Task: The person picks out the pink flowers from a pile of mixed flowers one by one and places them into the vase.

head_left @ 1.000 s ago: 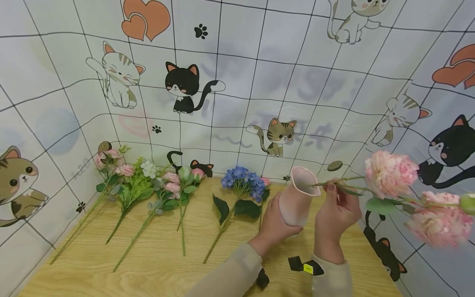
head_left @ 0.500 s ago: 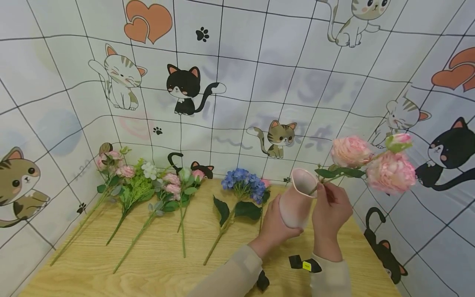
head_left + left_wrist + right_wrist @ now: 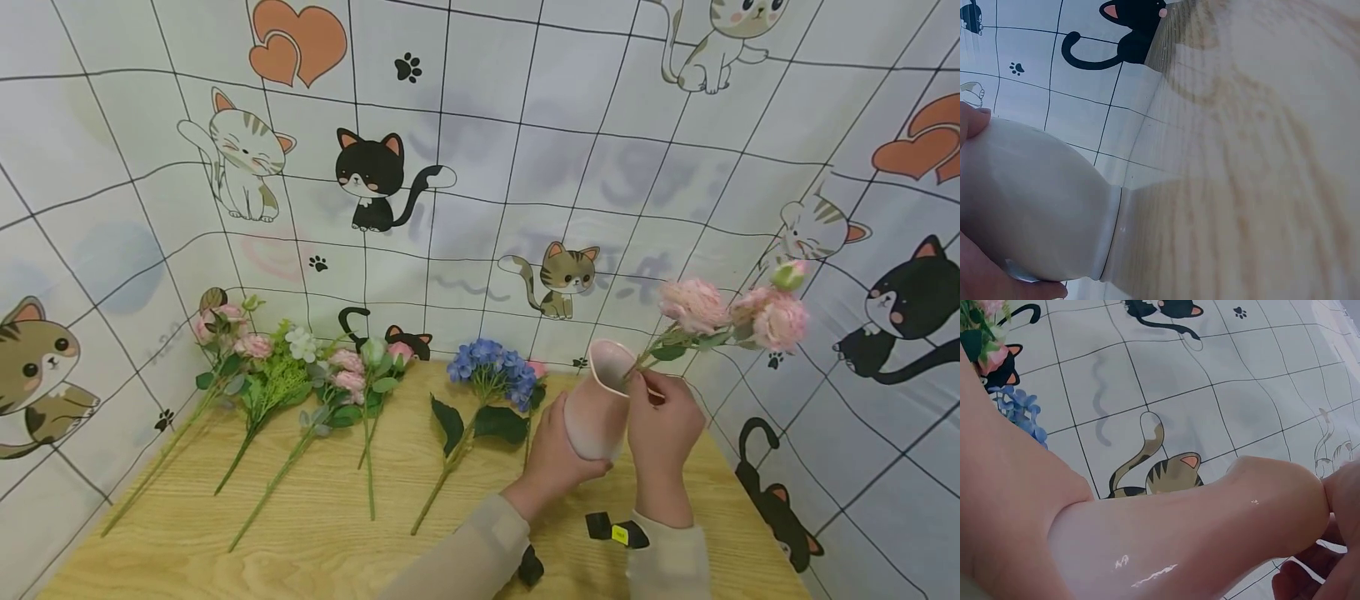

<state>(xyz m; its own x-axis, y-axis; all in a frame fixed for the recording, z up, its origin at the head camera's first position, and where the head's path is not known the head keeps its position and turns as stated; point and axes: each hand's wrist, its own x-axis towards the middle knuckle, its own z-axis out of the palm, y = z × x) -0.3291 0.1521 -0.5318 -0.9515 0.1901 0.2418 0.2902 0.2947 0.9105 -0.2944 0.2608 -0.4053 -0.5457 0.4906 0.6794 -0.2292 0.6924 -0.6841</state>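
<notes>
A pink-and-white vase (image 3: 595, 417) stands on the table at the right of the head view, its wide mouth facing up. My left hand (image 3: 557, 454) grips its body from the left; fingers and thumb on its lower part show in the left wrist view. At the vase's rim, my right hand (image 3: 666, 433) pinches the stem of a spray of pink peonies (image 3: 693, 306). The stem's end goes into the mouth, and the blooms lean out to the right. In the right wrist view the vase (image 3: 1191, 537) lies close, with the right fingers beside its rim.
On the wooden table (image 3: 315, 550) lie several artificial stems: pink roses (image 3: 253, 343), green foliage with white blossoms (image 3: 281, 375), and a blue hydrangea (image 3: 491, 371). A cloth (image 3: 480, 167) printed with cats hangs behind and on both sides.
The right hand has lowered the peony stem into the vase mouth. The blooms have swung up and left, closer to the vase. The left hand keeps its grip on the vase.
</notes>
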